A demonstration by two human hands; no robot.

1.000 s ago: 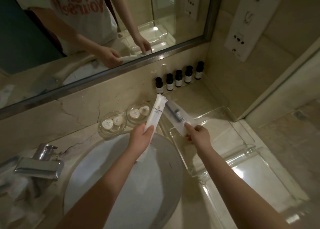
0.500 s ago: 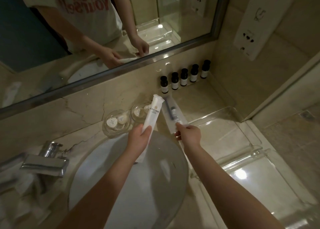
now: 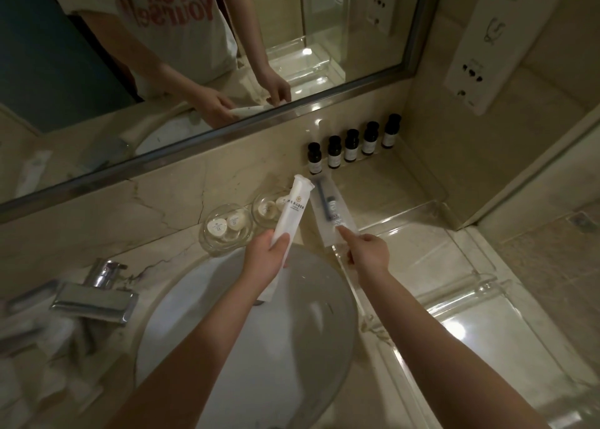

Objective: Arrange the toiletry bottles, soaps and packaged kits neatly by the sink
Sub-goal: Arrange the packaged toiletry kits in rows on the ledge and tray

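My left hand point(image 3: 266, 257) grips a long white packaged kit point(image 3: 292, 211) that points up and away over the basin's far rim. My right hand point(image 3: 367, 253) pinches the near end of a clear packet point(image 3: 331, 211) with a dark toothbrush inside; the packet lies slanted on the counter just right of the white kit. Several small dark toiletry bottles point(image 3: 352, 144) stand in a row against the wall under the mirror. Two glass dishes point(image 3: 227, 230) point(image 3: 268, 209) left of the kits hold round wrapped soaps.
A round white basin point(image 3: 246, 341) fills the foreground, with a chrome tap point(image 3: 97, 295) and crumpled towels point(image 3: 48, 357) to its left. A clear acrylic tray point(image 3: 431, 207) sits on the marble counter at the right, near a corner wall with a socket panel point(image 3: 496, 51).
Both hands with their packets have shifted slightly left and nearer to each other. The clear packet now lies close beside the white kit, in front of the leftmost bottle.
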